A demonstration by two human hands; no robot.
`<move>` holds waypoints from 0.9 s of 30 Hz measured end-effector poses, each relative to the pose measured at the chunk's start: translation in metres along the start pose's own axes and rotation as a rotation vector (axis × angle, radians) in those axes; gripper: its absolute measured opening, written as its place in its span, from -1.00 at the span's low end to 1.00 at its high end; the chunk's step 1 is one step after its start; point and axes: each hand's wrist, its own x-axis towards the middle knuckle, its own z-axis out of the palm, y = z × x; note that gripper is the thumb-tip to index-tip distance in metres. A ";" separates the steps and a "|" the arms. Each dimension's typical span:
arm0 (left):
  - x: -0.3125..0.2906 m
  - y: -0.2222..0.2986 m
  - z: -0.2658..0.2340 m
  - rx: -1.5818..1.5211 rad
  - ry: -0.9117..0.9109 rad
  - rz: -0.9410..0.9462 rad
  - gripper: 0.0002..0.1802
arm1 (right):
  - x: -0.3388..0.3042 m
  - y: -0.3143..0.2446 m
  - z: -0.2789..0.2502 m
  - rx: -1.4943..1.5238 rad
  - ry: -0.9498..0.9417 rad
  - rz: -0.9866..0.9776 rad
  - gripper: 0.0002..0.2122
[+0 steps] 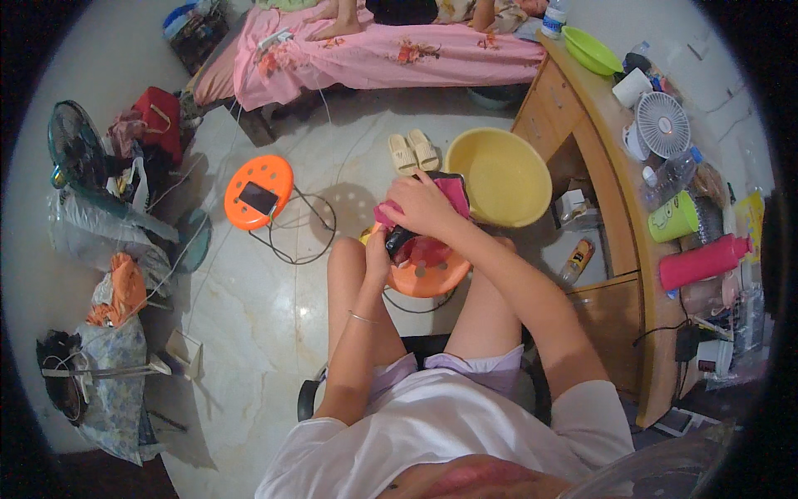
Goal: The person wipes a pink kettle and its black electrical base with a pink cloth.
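Note:
Over an orange stool point(432, 279) between my knees, both my hands are on a glossy black item point(401, 239) whose kind I cannot make out. My left hand point(378, 256) is closed at its near end. A pink cloth point(455, 195) lies over the item, and my right hand point(420, 205) grips the cloth from above, fingers bent. Part of the black item shows past the cloth at the far side. Below my hands, something reddish and shiny point(424, 249) rests on the stool seat, partly covered by my wrist.
A yellow basin point(499, 177) stands just beyond my right hand, beside beige slippers point(413, 152). A phone point(258, 198) lies on another orange stool point(241, 212) at left. A wooden desk point(603, 141) lines the right; a green fan point(79, 154) stands left. Someone's leg point(345, 21) shows on the bed.

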 end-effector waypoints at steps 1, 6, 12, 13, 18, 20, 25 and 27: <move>-0.003 0.014 0.004 -0.021 0.011 -0.043 -0.55 | 0.005 0.009 0.006 0.003 0.011 0.059 -0.65; -0.016 0.046 0.019 -0.085 0.035 -0.135 -0.57 | 0.025 0.050 0.004 -0.023 -0.025 0.403 -0.56; -0.020 0.044 0.024 -0.004 0.036 -0.023 -0.53 | 0.015 0.070 0.001 -0.114 -0.053 0.645 -0.50; -0.019 0.039 0.024 -0.023 0.065 -0.018 -0.54 | 0.014 0.068 0.002 -0.119 -0.033 0.656 -0.50; -0.014 0.039 0.019 0.023 0.099 -0.031 -0.51 | 0.019 0.046 -0.004 -0.024 0.028 0.327 -0.57; -0.017 0.042 0.026 0.050 0.137 -0.002 -0.50 | 0.022 0.037 -0.003 -0.026 0.009 0.195 -0.59; -0.001 0.007 0.009 0.187 0.270 0.294 -0.48 | 0.018 -0.037 0.008 -0.079 -0.214 0.017 -0.65; -0.013 0.023 0.016 0.081 0.155 0.118 -0.50 | -0.008 -0.049 0.013 -0.124 -0.052 0.047 -0.71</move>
